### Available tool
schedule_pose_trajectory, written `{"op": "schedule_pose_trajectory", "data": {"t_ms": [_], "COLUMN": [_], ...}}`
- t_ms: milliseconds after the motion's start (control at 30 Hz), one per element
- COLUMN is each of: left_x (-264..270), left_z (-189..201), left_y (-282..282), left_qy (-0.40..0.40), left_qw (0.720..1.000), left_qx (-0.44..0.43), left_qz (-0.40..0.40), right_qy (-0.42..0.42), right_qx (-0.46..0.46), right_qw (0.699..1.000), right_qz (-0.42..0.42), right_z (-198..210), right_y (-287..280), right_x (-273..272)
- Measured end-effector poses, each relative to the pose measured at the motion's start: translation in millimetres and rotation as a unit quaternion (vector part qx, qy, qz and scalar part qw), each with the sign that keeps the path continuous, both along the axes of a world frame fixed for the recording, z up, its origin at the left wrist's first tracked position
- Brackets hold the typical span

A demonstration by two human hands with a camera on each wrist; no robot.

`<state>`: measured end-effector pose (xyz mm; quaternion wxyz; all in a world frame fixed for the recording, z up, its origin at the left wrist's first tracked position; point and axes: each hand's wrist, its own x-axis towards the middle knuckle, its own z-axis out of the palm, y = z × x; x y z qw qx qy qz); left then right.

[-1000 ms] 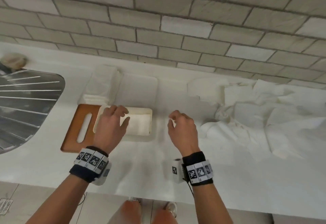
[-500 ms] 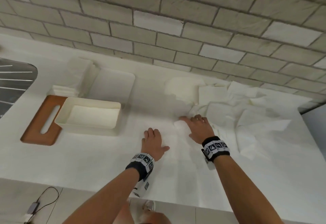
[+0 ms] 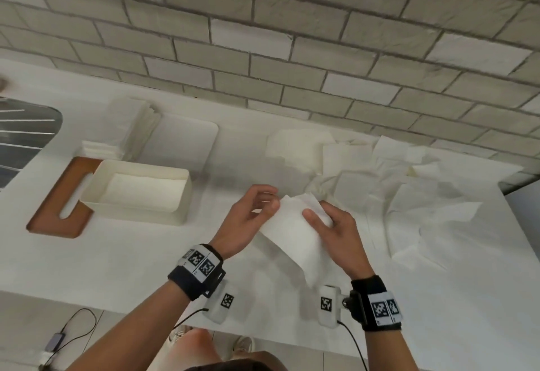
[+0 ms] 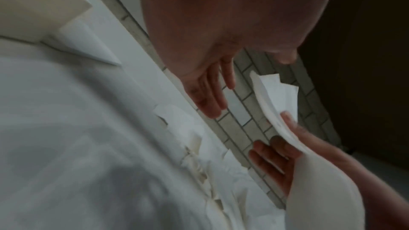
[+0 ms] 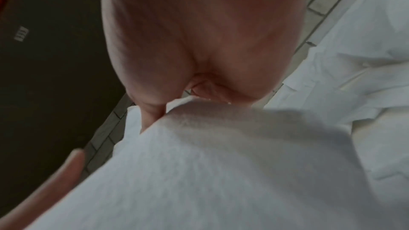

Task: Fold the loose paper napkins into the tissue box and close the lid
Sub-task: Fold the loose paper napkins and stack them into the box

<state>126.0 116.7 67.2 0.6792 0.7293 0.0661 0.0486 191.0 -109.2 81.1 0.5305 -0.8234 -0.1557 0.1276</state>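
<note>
The cream tissue box (image 3: 181, 195) stands open at the left with a flat napkin in its bottom. Its brown wooden lid (image 3: 55, 210), with a slot, lies beside and partly under it. Above the counter my right hand (image 3: 317, 215) pinches one white napkin (image 3: 292, 239), thumb on the front and fingers behind; the sheet hangs down toward me. My left hand (image 3: 267, 201) hovers at the napkin's left edge. In the left wrist view its fingers (image 4: 212, 97) are fairly straight, with a gap to the napkin (image 4: 276, 97). The napkin (image 5: 199, 163) fills the right wrist view.
A heap of loose napkins (image 3: 409, 192) covers the counter at the right, up to the brick wall. A stack of folded napkins (image 3: 125, 134) and a white tray (image 3: 187, 148) lie behind the box. A steel draining board (image 3: 23, 137) is at far left.
My left hand left the box and came right. Both hands lay on the counter by the heap; now the right hand has lifted one napkin and the left hand has risen beside it.
</note>
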Motion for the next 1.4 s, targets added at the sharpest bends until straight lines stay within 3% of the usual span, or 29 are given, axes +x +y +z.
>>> {"op": "schedule_pose_trajectory", "data": {"t_ms": [200,333,467,533,633,700,800,1000,1200,1400], "left_x": [5.6,-1.1,-4.7,-6.3,-8.1,-9.0,-13.2,-29.3,-49.0,-59.7], "left_z": [8.0,5.2,3.9,10.4,28.5,40.0,60.0,91.1,108.0,116.5], "left_y": [-3.3,8.2,36.9,53.3,73.0,84.8,102.1,156.3,221.7,264.1], "left_qy": [-0.013,0.027,0.057,0.059,0.063,0.053,0.022,0.016,-0.025,-0.044], "left_qw": [0.995,0.997,0.990,0.986,0.990,0.993,0.995,0.992,0.965,0.934], "left_qx": [0.060,0.051,0.123,0.152,0.123,0.105,0.090,0.123,0.254,0.350], "left_qz": [0.073,0.060,0.039,0.031,0.014,0.006,-0.020,-0.022,-0.066,-0.053], "right_qy": [-0.013,-0.019,-0.093,-0.101,-0.053,-0.052,-0.099,-0.068,-0.055,-0.076], "right_qx": [0.056,0.070,0.100,0.137,0.164,0.137,0.058,0.100,0.136,0.129], "right_qw": [0.996,0.990,0.972,0.975,0.985,0.987,0.987,0.991,0.989,0.989], "right_qz": [-0.069,-0.125,-0.193,-0.144,-0.004,0.068,0.112,0.065,0.011,-0.009], "right_z": [-15.3,-18.9,8.4,38.4,80.4,86.8,62.2,27.6,37.9,48.8], "right_y": [13.3,16.1,6.6,-0.9,5.2,29.2,81.3,174.8,243.7,297.4], "right_x": [-9.7,-11.8,-9.1,-9.1,-16.9,-22.2,-25.7,-44.3,-65.2,-80.4]}}
